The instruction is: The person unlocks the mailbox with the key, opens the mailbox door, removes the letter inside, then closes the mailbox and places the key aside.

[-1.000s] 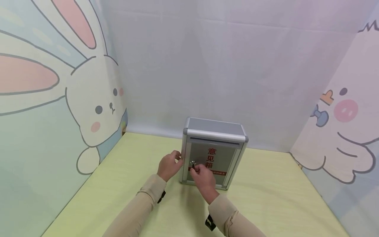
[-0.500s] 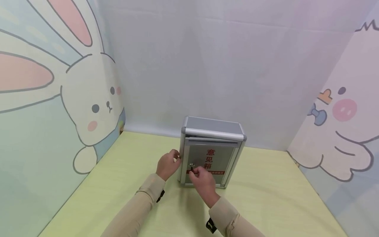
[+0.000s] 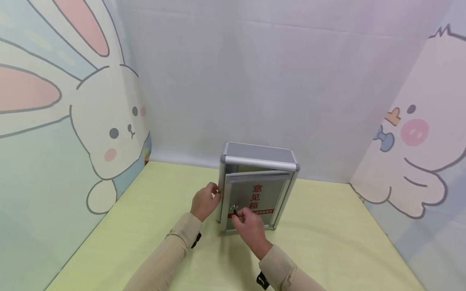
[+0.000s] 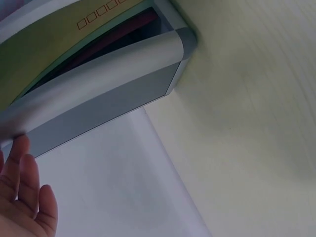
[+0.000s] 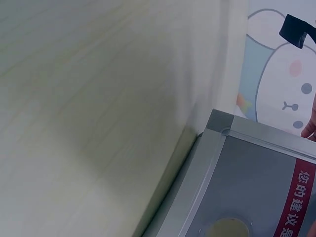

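A grey suggestion box (image 3: 260,152) with silver edges and red characters on its front stands upright on the table. Its front door (image 3: 269,194) is ajar, with the left side swung out. At the door's lock, my right hand (image 3: 252,230) pinches a small black-headed key (image 3: 235,211), mostly covered by the fingers. My left hand (image 3: 204,203) touches the box's left side; in the left wrist view its fingertips (image 4: 20,143) rest against the silver edge. Inside the box, a yellowish envelope (image 4: 59,37) with red squares shows through the opening. The right wrist view shows the door's lower part (image 5: 247,173).
The pale yellow table (image 3: 327,242) extends around the box. Behind it hangs a plain whitish curtain (image 3: 255,81). Cartoon-printed panels stand on both sides, a rabbit panel (image 3: 105,145) at left and another figure panel (image 3: 422,169) at right.
The door was closed a second ago and has swung out from the left, opening a gap at the top and left. My right hand has drawn the key toward me; the left stays at the box's side.
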`<state>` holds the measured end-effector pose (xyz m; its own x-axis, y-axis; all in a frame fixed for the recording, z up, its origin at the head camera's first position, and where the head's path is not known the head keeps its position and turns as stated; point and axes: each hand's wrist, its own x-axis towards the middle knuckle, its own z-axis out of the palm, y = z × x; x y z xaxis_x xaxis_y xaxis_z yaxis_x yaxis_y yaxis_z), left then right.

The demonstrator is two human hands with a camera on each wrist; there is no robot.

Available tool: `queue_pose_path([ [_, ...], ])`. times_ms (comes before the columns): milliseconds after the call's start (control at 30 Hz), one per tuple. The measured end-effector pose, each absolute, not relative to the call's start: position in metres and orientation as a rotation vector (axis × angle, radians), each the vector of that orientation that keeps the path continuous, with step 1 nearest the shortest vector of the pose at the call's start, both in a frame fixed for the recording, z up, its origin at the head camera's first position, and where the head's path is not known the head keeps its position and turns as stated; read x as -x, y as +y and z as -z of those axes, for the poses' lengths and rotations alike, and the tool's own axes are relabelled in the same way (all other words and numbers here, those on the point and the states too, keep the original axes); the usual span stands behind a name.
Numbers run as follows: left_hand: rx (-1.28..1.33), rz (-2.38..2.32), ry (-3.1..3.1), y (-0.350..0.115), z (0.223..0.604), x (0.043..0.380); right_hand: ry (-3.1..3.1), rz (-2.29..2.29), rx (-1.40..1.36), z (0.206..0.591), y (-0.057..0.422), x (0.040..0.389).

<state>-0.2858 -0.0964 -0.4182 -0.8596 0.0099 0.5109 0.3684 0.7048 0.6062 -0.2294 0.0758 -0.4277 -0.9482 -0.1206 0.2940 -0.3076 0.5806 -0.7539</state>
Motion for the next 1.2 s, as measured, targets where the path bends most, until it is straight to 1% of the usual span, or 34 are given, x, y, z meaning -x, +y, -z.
queue_pose_path([
  [233,0.289,1.016,-2.449,-0.097,0.418,0.284,-2.407,-1.207,-0.582,0.434,0.087,0.220],
  [467,0.295,0.989,-2.431,-0.097,0.419,0.282,-2.326,-1.202,-0.683,0.438,0.098,0.214],
  [733,0.291,0.978,-2.435,-0.096,0.419,0.282,-2.133,-1.049,-0.835,0.442,0.112,0.210],
  [967,0.286,0.975,-2.435,-0.096,0.419,0.285,-2.087,-1.008,-0.878,0.442,0.115,0.213],
  [1100,0.273,0.947,-2.316,-0.092,0.424,0.283,-2.100,-1.012,-0.873,0.444,0.115,0.213],
  [1200,0.359,0.928,-2.140,-0.087,0.429,0.282,-2.122,-1.037,-0.868,0.443,0.115,0.212],
])
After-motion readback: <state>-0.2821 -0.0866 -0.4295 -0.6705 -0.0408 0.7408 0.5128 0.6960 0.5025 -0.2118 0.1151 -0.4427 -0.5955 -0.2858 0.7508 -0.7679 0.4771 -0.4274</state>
